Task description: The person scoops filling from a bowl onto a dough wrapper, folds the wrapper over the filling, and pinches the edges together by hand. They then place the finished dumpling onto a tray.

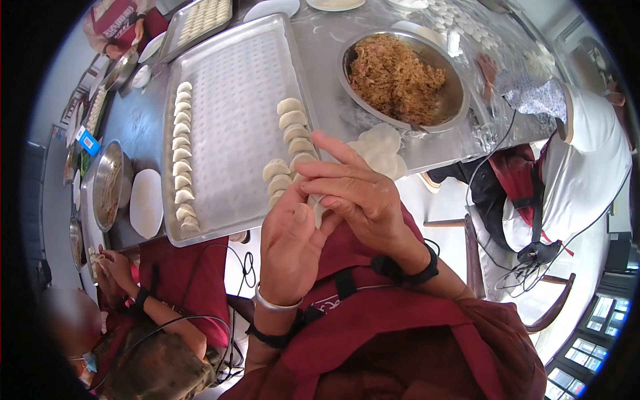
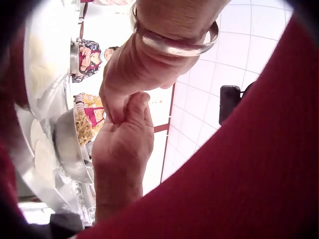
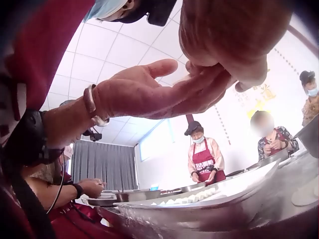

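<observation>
Both hands meet above the front edge of a metal tray (image 1: 233, 73). Between them shows a small pale piece of a dumpling (image 1: 319, 212), mostly hidden by fingers. My left hand (image 1: 288, 243), with a bangle at its wrist, holds it from below and the left. From the right, the fingers of my right hand (image 1: 367, 200) bend over it and pinch it. In the right wrist view the left hand (image 3: 144, 94) reaches in beneath the right hand (image 3: 229, 40). Finished dumplings (image 1: 291, 120) stand in short rows on the tray just beyond the hands.
Right of the tray is a steel bowl (image 1: 460, 100) of brown filling (image 1: 397, 77), with round wrappers (image 1: 380, 148) at the table edge. Another row of dumplings (image 1: 182, 153) lines the tray's left side. People work at both sides; a cable (image 1: 230, 320) hangs at the left.
</observation>
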A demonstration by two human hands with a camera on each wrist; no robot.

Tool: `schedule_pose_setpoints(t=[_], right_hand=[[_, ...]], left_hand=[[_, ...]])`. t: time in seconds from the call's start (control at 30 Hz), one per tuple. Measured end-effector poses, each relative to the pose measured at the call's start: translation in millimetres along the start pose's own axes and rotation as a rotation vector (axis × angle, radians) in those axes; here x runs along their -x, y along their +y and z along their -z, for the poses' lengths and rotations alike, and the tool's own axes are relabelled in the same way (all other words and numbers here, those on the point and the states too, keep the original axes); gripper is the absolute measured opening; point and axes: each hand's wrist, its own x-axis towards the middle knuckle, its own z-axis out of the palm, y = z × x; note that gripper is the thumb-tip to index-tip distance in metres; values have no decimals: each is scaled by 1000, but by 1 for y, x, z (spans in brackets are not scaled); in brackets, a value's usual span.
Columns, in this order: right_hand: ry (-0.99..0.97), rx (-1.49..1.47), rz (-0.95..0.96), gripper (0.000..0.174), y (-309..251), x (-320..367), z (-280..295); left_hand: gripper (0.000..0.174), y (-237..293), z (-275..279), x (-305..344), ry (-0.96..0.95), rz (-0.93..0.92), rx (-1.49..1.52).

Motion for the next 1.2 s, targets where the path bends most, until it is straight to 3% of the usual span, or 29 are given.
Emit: schedule_pose_setpoints(t=[0.13,0.27,0.43,0.57,0.63,0.67,0.83,1.2], right_hand=[[-60,150,66,34,2,-8,6],[77,8,2,43,-5,-10,3],[1,272,176,57,2,-6,6],[64,208,66,53,-16,-5,0],[145,54,-14,49,-28,-1,-2],[161,90,39,46,-30,1,0],[226,218,206,35,-48,8,7],[262,287,270,18,-67,3,11]], left_hand=[[57,1,2,-6,24,37,13],[62,8,3,-10,-112,45,53],[69,3,-7,-3,14,-20,81],[73,1,0,3,-78,-64,-7],[75,2,5,9,-104,-113,-246],[77,1,6,13,-113,-137,-365],[81,-3,-11,25,-113,-213,-226],[80,6,-34,33,-146,-195,-201]])
